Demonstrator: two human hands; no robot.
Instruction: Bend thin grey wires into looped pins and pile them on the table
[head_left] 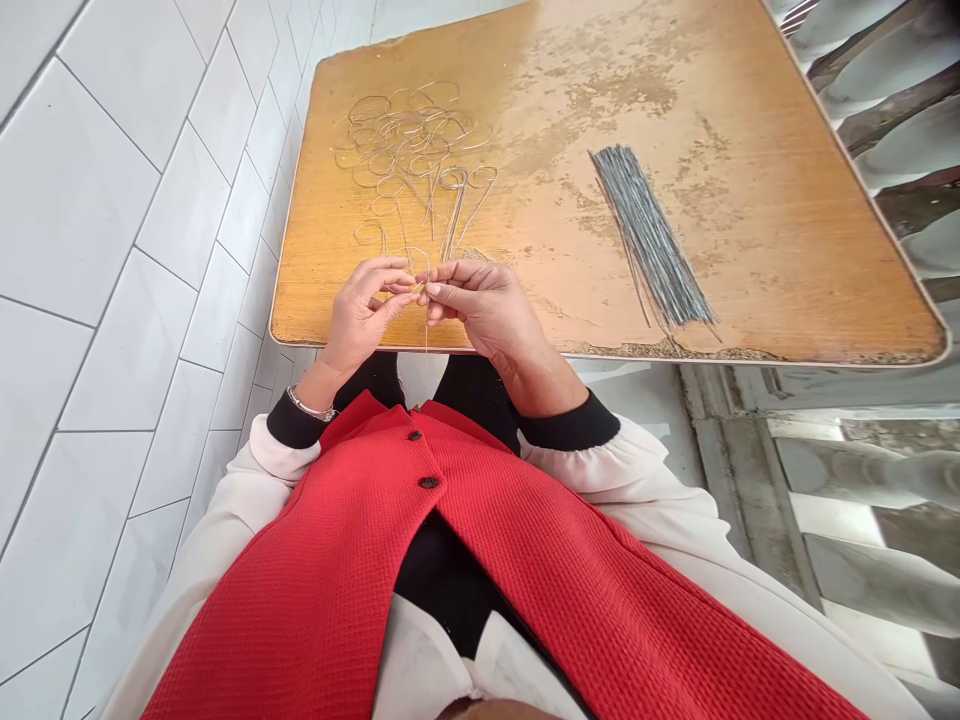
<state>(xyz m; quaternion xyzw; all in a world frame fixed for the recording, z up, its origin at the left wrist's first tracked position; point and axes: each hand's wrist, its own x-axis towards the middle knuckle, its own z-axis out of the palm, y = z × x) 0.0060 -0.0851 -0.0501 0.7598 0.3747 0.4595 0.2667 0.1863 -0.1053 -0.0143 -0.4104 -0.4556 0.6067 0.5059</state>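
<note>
Close together at the table's near edge, my left hand (365, 308) and my right hand (484, 305) pinch one thin wire (427, 335). Its straight end hangs down below the fingertips, and a curved part shows just above them. Where exactly the fingers meet, the wire is partly hidden. Just beyond my hands lie several wires bent into a loop at one end (454, 182). Farther back is a loose heap of curled wires (409, 130).
A bundle of straight grey wires (654, 235) lies on the right half of the worn wooden table (555, 200). A white tiled wall (150, 250) runs along the left. Pale balusters (892, 130) stand beyond the table's right edge.
</note>
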